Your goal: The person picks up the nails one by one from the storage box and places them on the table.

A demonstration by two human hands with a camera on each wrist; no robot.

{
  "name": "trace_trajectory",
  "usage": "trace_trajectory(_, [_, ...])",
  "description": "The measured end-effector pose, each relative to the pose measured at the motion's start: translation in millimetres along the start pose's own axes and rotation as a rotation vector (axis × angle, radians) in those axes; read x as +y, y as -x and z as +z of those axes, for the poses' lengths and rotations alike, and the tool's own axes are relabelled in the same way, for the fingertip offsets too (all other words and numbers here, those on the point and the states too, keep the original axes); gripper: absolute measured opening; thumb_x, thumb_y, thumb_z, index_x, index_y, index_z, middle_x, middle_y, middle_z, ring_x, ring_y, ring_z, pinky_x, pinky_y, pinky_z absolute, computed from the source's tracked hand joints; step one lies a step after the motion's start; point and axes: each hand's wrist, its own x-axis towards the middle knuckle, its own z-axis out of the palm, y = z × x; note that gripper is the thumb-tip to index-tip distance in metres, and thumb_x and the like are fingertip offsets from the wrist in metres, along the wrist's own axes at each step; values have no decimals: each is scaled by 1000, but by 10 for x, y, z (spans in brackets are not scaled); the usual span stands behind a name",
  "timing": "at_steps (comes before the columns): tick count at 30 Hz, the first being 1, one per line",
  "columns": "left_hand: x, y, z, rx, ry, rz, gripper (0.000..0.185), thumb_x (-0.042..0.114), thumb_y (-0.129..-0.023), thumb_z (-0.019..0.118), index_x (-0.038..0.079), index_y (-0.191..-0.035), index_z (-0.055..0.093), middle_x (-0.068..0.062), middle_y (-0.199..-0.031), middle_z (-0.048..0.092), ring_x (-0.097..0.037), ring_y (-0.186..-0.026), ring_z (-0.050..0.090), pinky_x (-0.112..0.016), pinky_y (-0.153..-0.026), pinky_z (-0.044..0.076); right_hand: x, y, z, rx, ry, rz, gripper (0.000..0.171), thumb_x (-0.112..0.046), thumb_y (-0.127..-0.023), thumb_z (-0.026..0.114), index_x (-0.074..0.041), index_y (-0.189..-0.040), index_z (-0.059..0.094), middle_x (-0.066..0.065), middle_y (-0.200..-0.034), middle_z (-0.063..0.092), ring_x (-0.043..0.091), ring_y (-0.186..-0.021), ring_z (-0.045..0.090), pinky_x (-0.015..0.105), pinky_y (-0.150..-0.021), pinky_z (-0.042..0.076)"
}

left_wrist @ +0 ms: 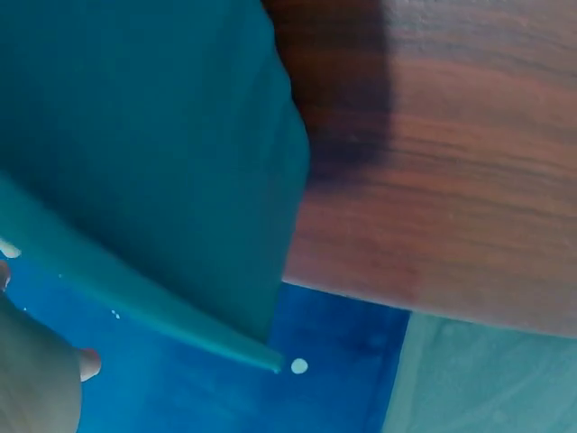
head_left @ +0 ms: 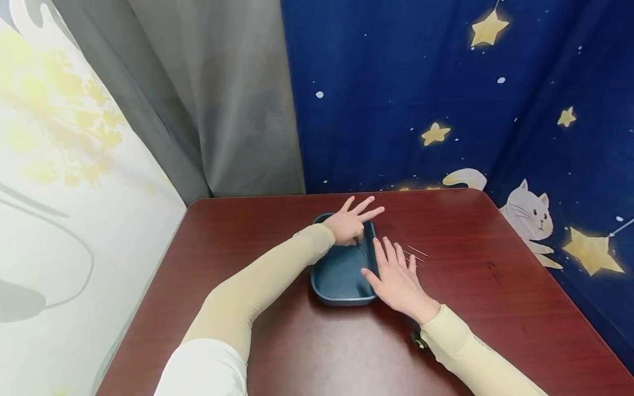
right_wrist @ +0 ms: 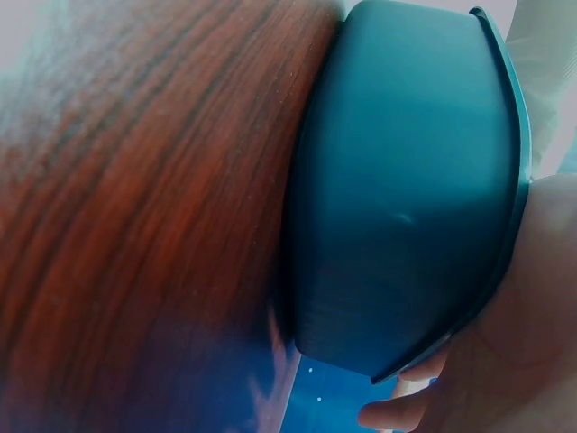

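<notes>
At the centre of the head view, a dark teal oblong tray (head_left: 342, 275) sits on a reddish wood worktop (head_left: 495, 308), long axis running away from the viewer. The left hand (head_left: 349, 223) pinches a thin needle-like pin (head_left: 362, 250) over the tray, other fingers spread. The right hand (head_left: 396, 278) lies flat, fingers straight, against the tray's right rim. More pins (head_left: 415, 254) lie just right, pointing sideways. They look stiff, light and slippery, best pinched mid-shaft.
</notes>
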Motion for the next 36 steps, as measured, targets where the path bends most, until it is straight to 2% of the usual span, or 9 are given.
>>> trace_trajectory(4, [16, -11, 37, 12, 41, -11, 11, 30, -86, 83, 39, -91, 82, -1, -169, -7, -30, -146, -31, -66, -115, 5, -9, 4, -3, -1, 1, -2, 85, -51, -99, 57, -8, -162, 19, 22, -164, 18, 50, -146, 16, 78, -105, 11])
trace_trajectory(10, [21, 22, 46, 26, 93, -14, 15, 21, -89, 79, 34, -81, 81, 0, -169, -1, -28, -147, -28, -66, -115, 7, -13, 1, 16, -16, -2, 0, 85, -52, -99, 55, -9, -162, 18, 21, -164, 17, 50, -146, 15, 78, -105, 10])
trace_trajectory(16, [2, 53, 21, 63, 109, -19, 17, 17, -89, 78, 32, -81, 82, -3, -169, 6, -29, -148, -25, -68, -114, 10, -16, -3, 7, -8, 2, -2, 85, -53, -99, 55, -9, -162, 19, 21, -164, 18, 50, -146, 16, 78, -105, 11])
trace_trajectory(22, [4, 74, -17, 64, 88, -22, 14, 20, -89, 78, 31, -83, 82, -3, -169, 4, -29, -148, -27, -68, -114, 10, -17, 5, -6, -11, 3, 4, 86, -55, -98, 55, -10, -162, 19, 20, -164, 18, 48, -147, 16, 77, -106, 11])
trace_trajectory(29, [10, 145, -130, 80, 77, -26, 9, 23, -87, 81, 32, -87, 83, -3, -169, -1, -30, -147, -30, -70, -113, 7, -7, 6, -30, -8, -19, 10, 88, -53, -98, 56, -9, -162, 16, 21, -165, 15, 50, -146, 15, 79, -105, 11])
trace_trajectory(34, [-14, 237, -193, 111, 85, -45, 8, 25, -87, 81, 32, -87, 83, -7, -169, 6, -33, -148, -27, -72, -112, 4, -5, 26, -42, -24, -23, 16, 87, -57, -99, 52, -10, -162, 16, 19, -166, 13, 49, -147, 14, 78, -105, 10])
trace_trajectory(36, [-19, 275, -214, 124, 98, -58, 7, 25, -87, 81, 31, -87, 83, -7, -169, 6, -34, -148, -26, -71, -112, -1, -6, 37, -43, -29, -25, 14, 85, -57, -100, 51, -10, -162, 16, 19, -166, 13, 49, -147, 14, 78, -105, 10])
